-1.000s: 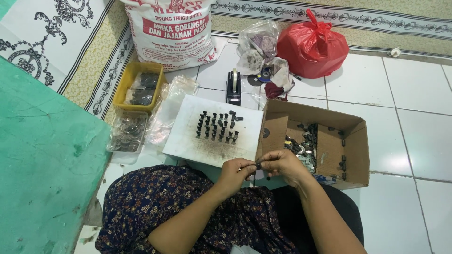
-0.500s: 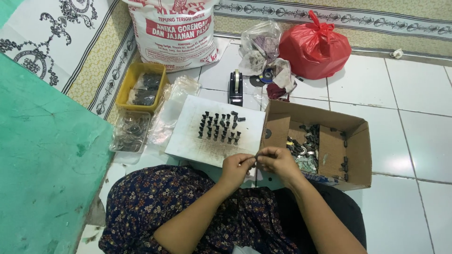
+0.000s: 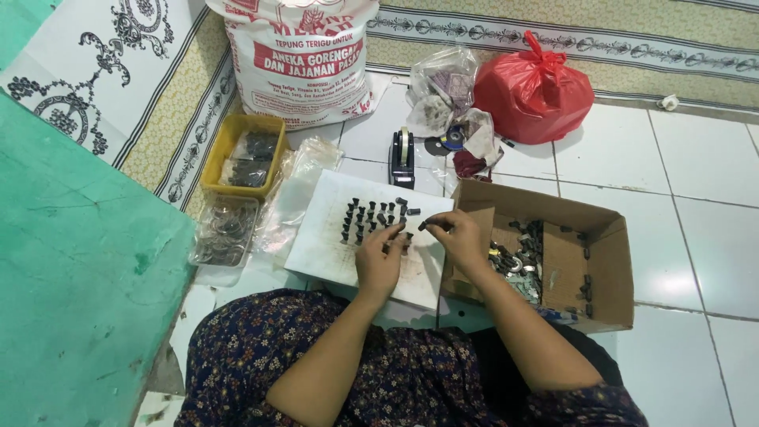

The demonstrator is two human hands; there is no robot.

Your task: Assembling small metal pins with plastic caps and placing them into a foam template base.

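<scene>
Where both hands met a second ago above the lap, they have now parted and reached out over the white board (image 3: 332, 237), so a finished piece is likely being added to the rows of small dark parts (image 3: 371, 217) standing there. The left hand (image 3: 379, 265) lies fingers-down, touching the parts at the rows' near edge; whether it pinches one I cannot tell. The right hand (image 3: 455, 237) pinches a small dark piece (image 3: 423, 225) just beside the rows. At three o'clock sits the open cardboard box (image 3: 609, 269) of loose metal bits; at ten o'clock, a yellow tray (image 3: 225, 146)
</scene>
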